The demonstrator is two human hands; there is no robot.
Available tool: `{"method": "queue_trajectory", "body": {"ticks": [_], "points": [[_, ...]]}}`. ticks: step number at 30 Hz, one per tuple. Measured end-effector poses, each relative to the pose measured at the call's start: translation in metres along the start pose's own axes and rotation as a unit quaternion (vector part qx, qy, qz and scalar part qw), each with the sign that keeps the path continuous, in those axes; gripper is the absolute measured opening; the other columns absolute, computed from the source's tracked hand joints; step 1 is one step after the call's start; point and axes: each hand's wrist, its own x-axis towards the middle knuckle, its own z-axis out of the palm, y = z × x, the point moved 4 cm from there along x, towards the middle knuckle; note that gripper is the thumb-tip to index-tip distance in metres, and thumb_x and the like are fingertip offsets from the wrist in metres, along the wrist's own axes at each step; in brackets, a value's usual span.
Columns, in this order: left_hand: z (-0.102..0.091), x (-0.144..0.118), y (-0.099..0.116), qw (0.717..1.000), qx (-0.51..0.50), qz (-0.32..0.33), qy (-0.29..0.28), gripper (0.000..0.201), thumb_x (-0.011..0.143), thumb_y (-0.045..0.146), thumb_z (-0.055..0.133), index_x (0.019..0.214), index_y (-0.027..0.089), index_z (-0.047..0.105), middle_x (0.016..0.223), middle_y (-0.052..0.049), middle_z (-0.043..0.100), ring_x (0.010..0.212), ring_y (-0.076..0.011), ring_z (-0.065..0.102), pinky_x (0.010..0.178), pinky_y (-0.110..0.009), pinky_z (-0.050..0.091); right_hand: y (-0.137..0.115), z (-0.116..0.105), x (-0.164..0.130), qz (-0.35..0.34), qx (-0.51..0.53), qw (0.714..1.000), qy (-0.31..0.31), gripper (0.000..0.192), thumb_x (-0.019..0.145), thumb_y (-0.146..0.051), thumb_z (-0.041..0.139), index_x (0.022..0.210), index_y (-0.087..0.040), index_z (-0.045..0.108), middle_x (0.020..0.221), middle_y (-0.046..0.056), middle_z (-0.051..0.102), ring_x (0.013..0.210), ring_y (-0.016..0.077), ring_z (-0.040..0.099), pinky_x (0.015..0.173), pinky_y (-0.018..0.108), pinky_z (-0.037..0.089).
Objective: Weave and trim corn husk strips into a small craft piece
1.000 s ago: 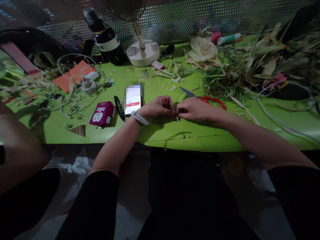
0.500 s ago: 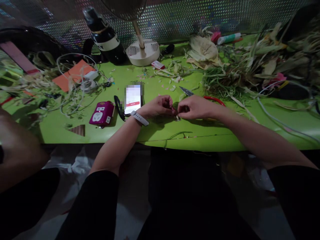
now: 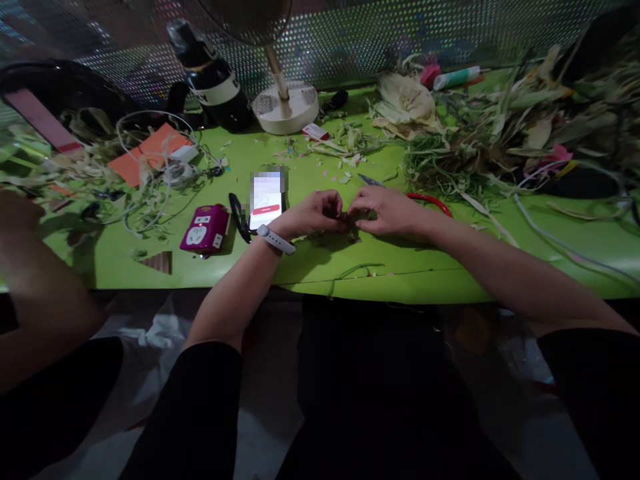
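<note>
Above the green table (image 3: 425, 277), my left hand (image 3: 315, 213) is closed in a pinch around something small and dark that I cannot make out. My right hand (image 3: 383, 210) meets it from the right, fingers curled and tips at the same small spot; what they grip is hidden. Under and behind my right hand lies a pointed cutting tool with a grey metal tip (image 3: 369, 180) and a red handle (image 3: 433, 201). A lit phone (image 3: 265, 212) rests beside my left wrist. Nearer the edge is a thin green strand (image 3: 353, 268).
Left of the phone sits a purple socket adapter (image 3: 205, 230). A black bottle (image 3: 220, 93) and a fan base (image 3: 285, 110) stand behind. Dried husks (image 3: 500, 140) pile up at right. White cables (image 3: 550, 237) cross the table. Another person's arm (image 3: 45, 280) is at far left.
My right-hand fingers have shifted slightly left and spread a little, now closer to my left fingertips. At far left, the other person's arm has moved up over the table.
</note>
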Motion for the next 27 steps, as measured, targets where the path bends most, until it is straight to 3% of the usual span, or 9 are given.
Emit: {"method": "queue_trajectory", "body": {"ticks": [3,8,13,17,22,27], "points": [[-0.003,-0.002,0.006,0.996,0.076,0.020,0.034,0.032,0.065,0.021,0.079,0.072,0.017,0.048,0.066,0.004,0.056,0.062,-0.0067,0.054,0.061,-0.021,0.044,-0.003,0.003,-0.001,0.003,-0.006,0.999,-0.033,0.023,0.081,-0.024,0.058,0.102,-0.019,0.068,0.097,0.009,0.063,0.091,0.0211,0.055,0.079,0.032,0.040],[0.000,-0.010,0.023,0.967,0.240,0.045,0.077,0.020,0.067,0.013,0.070,0.072,0.017,0.051,0.064,0.004,0.054,0.059,-0.0075,0.046,0.057,-0.022,0.036,-0.003,0.004,0.001,0.015,-0.005,0.999,-0.030,0.021,0.080,-0.021,0.057,0.099,-0.019,0.066,0.095,0.008,0.064,0.088,0.0203,0.055,0.076,0.031,0.040],[0.011,-0.022,0.037,0.915,0.375,0.095,0.112,0.016,0.070,0.007,0.058,0.077,0.018,0.050,0.066,0.002,0.056,0.060,-0.0108,0.050,0.058,-0.024,0.034,0.000,0.004,0.003,0.027,0.006,0.999,-0.023,0.022,0.079,-0.020,0.058,0.099,-0.019,0.066,0.094,0.007,0.066,0.084,0.0197,0.055,0.072,0.031,0.039],[0.022,-0.023,0.036,0.864,0.474,0.131,0.107,0.010,0.078,0.009,0.054,0.082,0.018,0.053,0.071,-0.002,0.059,0.060,-0.0129,0.050,0.058,-0.026,0.034,0.000,0.002,0.003,0.052,0.023,0.998,-0.018,0.022,0.078,-0.016,0.058,0.099,-0.020,0.067,0.090,0.006,0.068,0.077,0.0185,0.054,0.067,0.030,0.038],[0.025,-0.018,0.029,0.831,0.519,0.170,0.105,0.010,0.084,0.011,0.051,0.080,0.018,0.055,0.070,-0.003,0.058,0.059,-0.0142,0.049,0.058,-0.028,0.035,0.006,0.001,0.006,0.108,0.091,0.990,-0.025,0.023,0.082,-0.020,0.060,0.103,-0.014,0.067,0.082,0.005,0.066,0.066,0.0138,0.051,0.062,0.027,0.036],[0.023,-0.020,0.028,0.784,0.550,0.256,0.133,0.012,0.087,0.011,0.051,0.079,0.019,0.054,0.070,-0.002,0.059,0.061,-0.0128,0.050,0.058,-0.026,0.035,0.012,0.003,0.010,0.081,0.195,0.977,-0.026,0.023,0.085,-0.020,0.062,0.106,-0.012,0.068,0.069,-0.002,0.058,0.058,0.0083,0.043,0.060,0.024,0.033]]}}
